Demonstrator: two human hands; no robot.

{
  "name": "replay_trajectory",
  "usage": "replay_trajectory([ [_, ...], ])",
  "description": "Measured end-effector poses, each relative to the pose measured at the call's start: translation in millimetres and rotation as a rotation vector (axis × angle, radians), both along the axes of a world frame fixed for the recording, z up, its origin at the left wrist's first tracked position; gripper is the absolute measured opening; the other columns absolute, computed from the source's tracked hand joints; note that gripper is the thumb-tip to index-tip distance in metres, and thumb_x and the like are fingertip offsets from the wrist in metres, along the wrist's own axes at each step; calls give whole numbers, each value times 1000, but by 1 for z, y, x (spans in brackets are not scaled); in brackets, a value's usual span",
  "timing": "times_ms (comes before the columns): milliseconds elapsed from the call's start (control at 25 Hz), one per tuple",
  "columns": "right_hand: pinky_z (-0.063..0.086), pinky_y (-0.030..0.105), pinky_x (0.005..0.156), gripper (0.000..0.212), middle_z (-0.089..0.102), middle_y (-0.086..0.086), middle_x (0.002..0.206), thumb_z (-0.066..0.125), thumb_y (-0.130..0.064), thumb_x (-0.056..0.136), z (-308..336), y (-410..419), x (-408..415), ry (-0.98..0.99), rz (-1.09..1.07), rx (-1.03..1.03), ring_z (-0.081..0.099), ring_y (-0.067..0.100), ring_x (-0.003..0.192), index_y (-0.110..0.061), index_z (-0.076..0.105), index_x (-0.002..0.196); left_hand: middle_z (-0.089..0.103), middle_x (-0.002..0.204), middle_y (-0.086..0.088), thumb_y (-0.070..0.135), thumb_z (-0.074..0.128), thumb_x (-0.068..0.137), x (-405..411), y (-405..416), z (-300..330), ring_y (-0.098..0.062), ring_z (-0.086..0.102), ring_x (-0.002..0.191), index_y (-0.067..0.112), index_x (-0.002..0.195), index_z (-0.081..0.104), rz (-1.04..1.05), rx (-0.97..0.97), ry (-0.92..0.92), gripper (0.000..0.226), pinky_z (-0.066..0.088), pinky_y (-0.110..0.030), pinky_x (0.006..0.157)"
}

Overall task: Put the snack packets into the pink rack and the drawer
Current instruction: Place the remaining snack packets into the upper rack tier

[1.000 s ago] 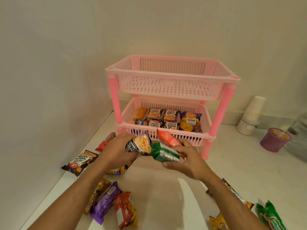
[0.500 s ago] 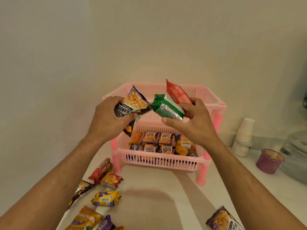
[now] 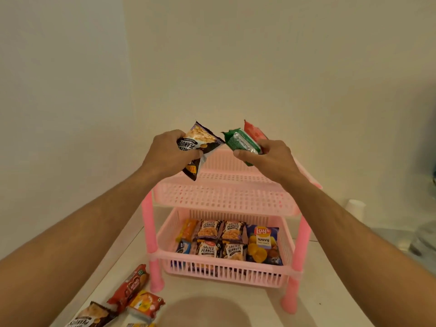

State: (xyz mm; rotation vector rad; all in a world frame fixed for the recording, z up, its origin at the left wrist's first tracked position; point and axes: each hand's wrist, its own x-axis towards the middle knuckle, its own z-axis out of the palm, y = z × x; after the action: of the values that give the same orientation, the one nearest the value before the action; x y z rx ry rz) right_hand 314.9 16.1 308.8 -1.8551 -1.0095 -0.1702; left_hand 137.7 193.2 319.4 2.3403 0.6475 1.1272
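Left hand (image 3: 168, 154) clutched salted peanuts packet (image 3: 200, 143); right hand (image 3: 262, 159) gripped green packet (image 3: 240, 141) and red packet (image 3: 253, 132), all raised over pink rack (image 3: 224, 197), top tier bare. Packets likely light, crinkly, slippery; grip best mid-body, gently.

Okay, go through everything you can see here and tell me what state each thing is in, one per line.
Left hand: grip closed on salted peanuts packets, raised above the rack.
Right hand: holds green foil packet and red packet.
Pink plastic rack's top tier: no packets visible.
Bottom tier: filled with packets.
Blue Lay's packet: lying in bottom tier.
Loose packets on the counter: lying flat.
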Motion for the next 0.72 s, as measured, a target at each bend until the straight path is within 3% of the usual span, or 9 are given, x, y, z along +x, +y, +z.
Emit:
replay_trajectory([
  [160, 44, 24, 45, 56, 68, -7, 73, 73, -69, 63, -1, 28, 34, -46, -84, -204, 64, 9, 59, -21, 72, 91, 65, 82, -3, 41, 78, 72, 30, 35, 8, -20, 62, 72, 14, 86, 63, 75, 51, 215, 33, 49, -34, 60],
  [360, 48, 24, 56, 75, 65, -4, 91, 73, -66, 66, -10, 67, 59, -7, -72, -442, 63, 13, 75, -21, 63, 125, 59, 75, -5, 53, 77, 69, 63, 82, -11, -17, 55, 63, 15, 72, 58, 204, 109, 638, 43, 34, -26, 47],
  [520, 53, 28, 70, 78, 66, 1, 99, 70, -69, 68, -14, 101, 62, -120, -51, -639, 63, 18, 87, -21, 60, 128, 55, 70, 0, 59, 76, 68, 83, 107, -31, -12, 52, 60, 13, 73, 56, 242, 96, 831, 50, 33, -25, 45],
  [600, 51, 28, 70, 75, 65, 2, 98, 70, -70, 68, -12, 115, 63, -153, -60, -716, 63, 20, 87, -16, 61, 119, 56, 73, 3, 59, 75, 69, 89, 115, -39, -9, 52, 61, 12, 90, 59, 232, 105, 900, 54, 33, -25, 44],
  [720, 46, 26, 63, 74, 63, 1, 95, 69, -72, 67, -16, 132, 62, -198, -67, -783, 60, 19, 83, -15, 61, 113, 61, 107, -1, 60, 69, 72, 88, 124, -46, -11, 56, 74, 21, 132, 41, 159, 69, 952, 77, 38, -25, 50],
])
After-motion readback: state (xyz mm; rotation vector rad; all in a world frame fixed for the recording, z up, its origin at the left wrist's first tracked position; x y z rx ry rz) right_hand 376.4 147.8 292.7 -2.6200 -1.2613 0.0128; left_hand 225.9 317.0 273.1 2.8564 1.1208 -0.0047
